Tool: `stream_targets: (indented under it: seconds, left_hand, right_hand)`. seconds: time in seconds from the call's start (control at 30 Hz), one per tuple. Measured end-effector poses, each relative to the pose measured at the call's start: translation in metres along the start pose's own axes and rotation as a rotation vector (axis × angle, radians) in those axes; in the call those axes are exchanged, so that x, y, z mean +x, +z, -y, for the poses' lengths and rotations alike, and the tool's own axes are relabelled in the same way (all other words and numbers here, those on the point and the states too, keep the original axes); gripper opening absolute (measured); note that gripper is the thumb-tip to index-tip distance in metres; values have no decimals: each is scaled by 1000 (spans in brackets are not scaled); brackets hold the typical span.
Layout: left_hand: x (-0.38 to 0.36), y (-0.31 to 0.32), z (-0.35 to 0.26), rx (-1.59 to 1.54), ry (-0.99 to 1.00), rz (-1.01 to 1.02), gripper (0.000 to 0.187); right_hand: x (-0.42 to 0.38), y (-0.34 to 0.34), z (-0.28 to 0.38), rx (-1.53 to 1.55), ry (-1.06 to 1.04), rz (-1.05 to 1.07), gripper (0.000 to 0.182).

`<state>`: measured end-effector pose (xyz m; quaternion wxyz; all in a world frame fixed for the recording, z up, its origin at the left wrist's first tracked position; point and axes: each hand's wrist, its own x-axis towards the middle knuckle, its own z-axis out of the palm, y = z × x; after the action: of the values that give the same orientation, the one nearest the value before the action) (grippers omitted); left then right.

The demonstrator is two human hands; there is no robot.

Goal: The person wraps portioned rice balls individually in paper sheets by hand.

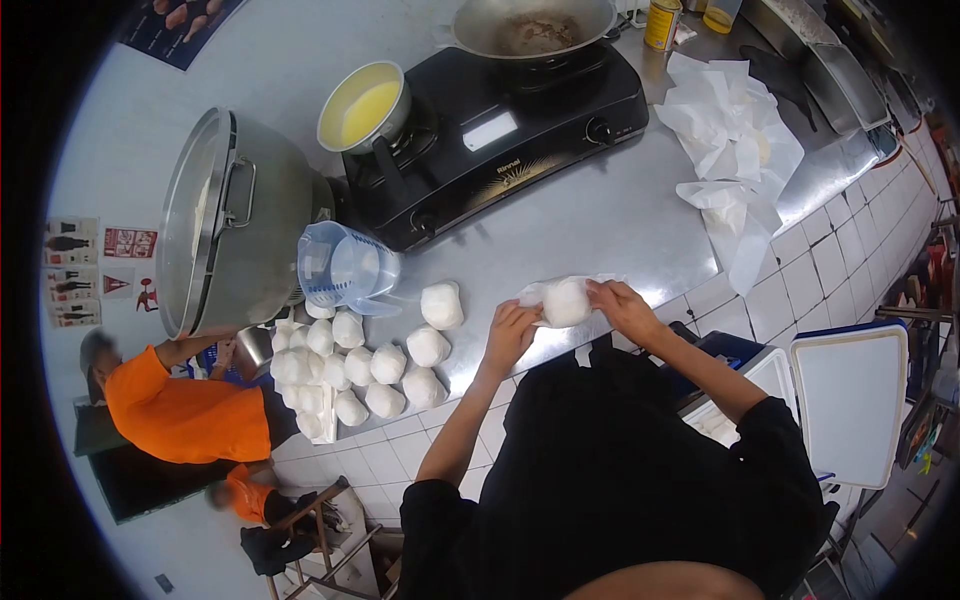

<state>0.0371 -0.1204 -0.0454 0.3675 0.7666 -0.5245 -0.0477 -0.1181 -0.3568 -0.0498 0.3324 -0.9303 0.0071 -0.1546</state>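
A round white ball (567, 301) sits on a thin white sheet (532, 294) at the front edge of the steel table. My left hand (511, 336) is closed on the sheet's left side, fingers pinched together. On the other side my right hand (622, 308) grips the sheet's right part, its fingertips close against the ball. Left of my hands stand several similar white bundles (427, 347), some grouped on a white tray (328, 424). Whether these bundles are wrapped or bare is hard to make out. Loose crumpled white sheets (735, 130) lie on the table's right part.
Behind my hands is a black gas stove (500, 150) bearing a saucepan of yellow liquid (370, 110) and a wok (535, 30). A clear measuring jug (345, 265) stands beside a large steel pot (240, 220). A person in orange (190, 410) works at left; an open cooler (745, 400) is at right.
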Motion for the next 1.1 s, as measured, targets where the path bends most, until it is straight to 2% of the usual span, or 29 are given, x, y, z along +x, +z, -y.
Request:
stream_targets:
  seconds: [0.17,0.27,0.3,0.37,0.47,0.53,0.67,0.73,0.83,0.87,0.93,1.03,1.1]
  left_hand:
    - [12,-7,-1,-127,-252,63,16]
    - [30,-17,-18,-237,-455,52,17]
    - [39,-25,-26,-288,-499,69,18]
    - [47,-31,-23,-285,-526,126,19]
    - [49,-28,-16,-168,-528,229,19]
    - [53,-29,-17,-138,-583,274,16]
    - [50,-20,-5,-142,-465,205,9]
    - [58,-23,3,-53,-436,251,9]
    - [77,-15,26,-150,-434,380,12]
    - [83,-13,29,-88,-452,438,16]
    - [97,-12,24,41,-489,547,23]
    - [106,-11,8,78,-552,421,22]
    - [104,1,1,138,-485,237,22]
  right_hand:
    - [6,12,0,19,106,-23,40]
    - [18,6,6,104,272,101,39]
    - [18,9,6,76,223,50,42]
    - [21,15,4,22,123,-55,48]
    - [37,-14,32,172,251,-19,61]
    - [28,2,21,82,192,-34,61]
    - [21,16,11,-6,153,-61,55]
    - [32,7,11,-3,165,-30,51]
    - [52,5,1,72,175,56,47]
    - [58,5,-4,106,175,93,47]
    - [73,3,-13,186,236,261,48]
    - [97,1,-14,188,254,417,55]
    - [102,3,-11,154,189,448,62]
